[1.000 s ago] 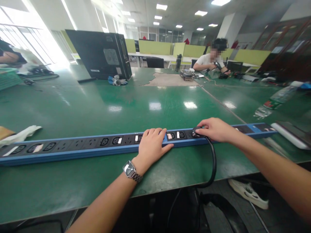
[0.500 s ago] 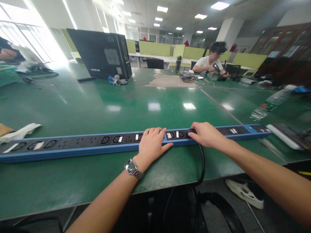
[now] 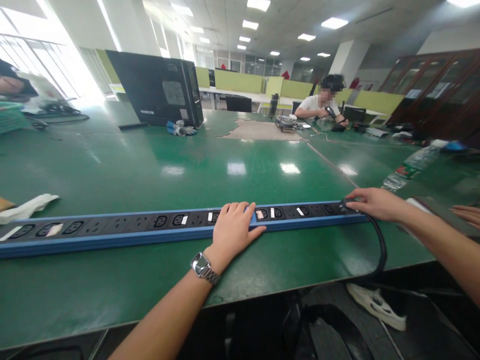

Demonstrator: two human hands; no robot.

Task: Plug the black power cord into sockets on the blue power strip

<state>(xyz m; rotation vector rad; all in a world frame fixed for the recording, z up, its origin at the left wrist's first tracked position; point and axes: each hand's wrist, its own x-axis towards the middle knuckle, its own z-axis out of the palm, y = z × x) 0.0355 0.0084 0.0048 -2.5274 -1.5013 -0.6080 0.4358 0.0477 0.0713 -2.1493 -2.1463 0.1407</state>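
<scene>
Ideally, our unclenched left hand (image 3: 233, 225) braces the long blue-and-black socket strip (image 3: 131, 227); our right hand (image 3: 378, 202), fingers pinching the black corded plug (image 3: 345, 203), holds it square.

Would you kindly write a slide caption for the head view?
The left hand rests on a blue-edged power strip while the right hand holds a black plug.

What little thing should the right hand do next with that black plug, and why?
Perhaps the right hand should tip the black plug so its front faces down toward the blue power strip. The fingers pinch the plug at the strip, and its front seems to point sideways along it. The left hand rests on the strip.
</scene>
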